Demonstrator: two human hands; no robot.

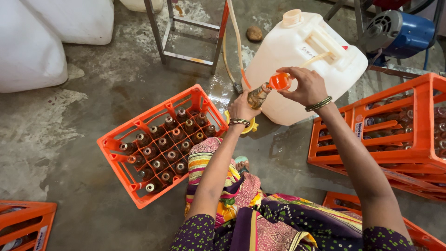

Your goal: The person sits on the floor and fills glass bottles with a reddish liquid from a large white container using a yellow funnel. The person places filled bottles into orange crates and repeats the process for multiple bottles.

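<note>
Head view. Your left hand point(241, 109) is wrapped around the body of a glass bottle point(258, 95), fingers closed firmly on it; the bottle is tilted, its neck pointing up and to the right toward your other hand. Your right hand point(306, 86) pinches a small orange funnel point(280, 81) between thumb and fingertips, the remaining fingers loosely curled, and holds it touching the bottle's mouth. A thin hose point(234, 42) hangs just beyond your left fingers, its tip near the funnel. Behind both hands stands a large white jerrycan point(288, 51), capped. Left of your left wrist sits an orange crate point(116, 148) full of upright bottles; stacked crates point(399, 135) stand right of your right forearm.

Step in hand, as judged: seating the funnel in the bottle's neck before filling. The next move calls for a steady left grip, the bottle brought nearer upright, and the funnel kept square on the mouth so nothing runs onto the wet floor point(93, 93).
</note>
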